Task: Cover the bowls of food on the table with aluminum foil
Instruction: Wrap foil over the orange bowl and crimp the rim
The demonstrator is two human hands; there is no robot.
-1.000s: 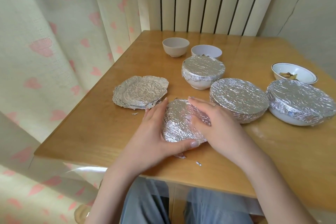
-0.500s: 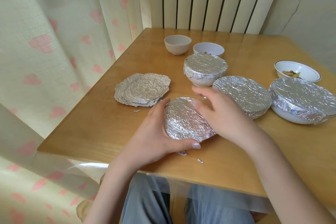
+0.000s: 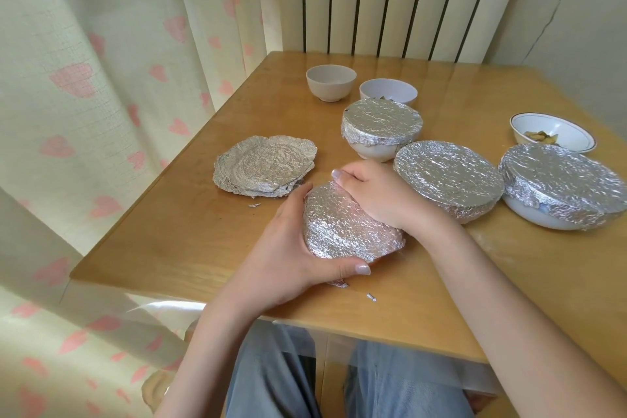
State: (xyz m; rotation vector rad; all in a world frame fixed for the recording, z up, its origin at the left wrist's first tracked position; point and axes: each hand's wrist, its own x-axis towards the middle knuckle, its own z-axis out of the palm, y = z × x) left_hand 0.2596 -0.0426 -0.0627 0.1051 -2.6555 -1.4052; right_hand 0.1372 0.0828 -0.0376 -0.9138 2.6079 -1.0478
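Near the desk's (image 3: pixel 190 241) front edge, both forearms reach in from six o'clock to a foil-wrapped bowl (image 3: pixel 349 234). The left hand (image 3: pixel 291 258) cups its nine o'clock side, thumb curled under the rim; the right hand (image 3: pixel 376 193) presses its fingers (image 3: pixel 342 176) curled over the twelve o'clock edge. At two o'clock, an uncovered bowl (image 3: pixel 553 136) holds food scraps.

Foil-wrapped bowl (image 3: pixel 349 231) tilted near table edge; three covered bowls behind.
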